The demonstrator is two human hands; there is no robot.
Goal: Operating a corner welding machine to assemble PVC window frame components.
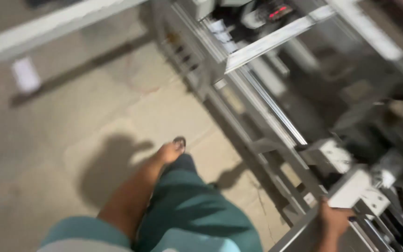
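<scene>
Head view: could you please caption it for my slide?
Right hand grips a metal machine frame; left arm hangs over concrete floor.

Blurred downward view, left hand (171, 151) hanging free, right hand (334, 219) touching grey machine frame (257, 144), concrete floor (71, 140)

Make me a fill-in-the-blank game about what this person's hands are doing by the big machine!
1. The right hand rests on a metal ____ of the machine.
2. The left hand hangs over the concrete ____.
3. The trousers beside the left arm are ____ in colour.

Missing words: frame; floor; green
</scene>
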